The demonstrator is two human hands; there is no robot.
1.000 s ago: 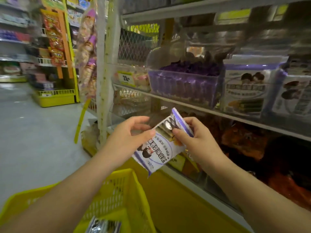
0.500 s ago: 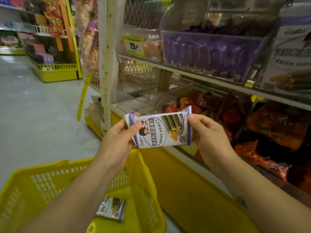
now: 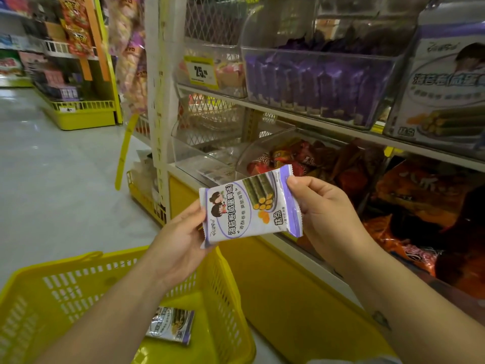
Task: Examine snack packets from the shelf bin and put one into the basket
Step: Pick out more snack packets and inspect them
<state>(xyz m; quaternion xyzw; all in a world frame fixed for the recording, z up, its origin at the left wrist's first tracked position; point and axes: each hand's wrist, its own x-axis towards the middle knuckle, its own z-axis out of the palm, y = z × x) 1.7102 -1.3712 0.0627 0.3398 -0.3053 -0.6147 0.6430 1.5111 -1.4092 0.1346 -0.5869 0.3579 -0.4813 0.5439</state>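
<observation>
Both hands, the left hand (image 3: pixel 181 239) and right hand (image 3: pixel 324 210), pinched opposite ends of a white-and-purple snack packet (image 3: pixel 250 206), held face-up above the yellow basket (image 3: pixel 78 292), where another packet (image 3: pixel 170 325) lay.

Premises: retail shop, snack aisle. Metal shelving (image 3: pixel 157 101) at right carries clear plastic bins (image 3: pixel 315 82) stocked with packaged snacks; a yellow price tag (image 3: pixel 200 72) marked 25 sits at upper centre. Yellow shopping basket (image 3: pixel 78 292) at lower left. Further stocked display racks (image 3: pixel 78 111) line a pale aisle floor (image 3: pixel 57 185) at upper left
</observation>
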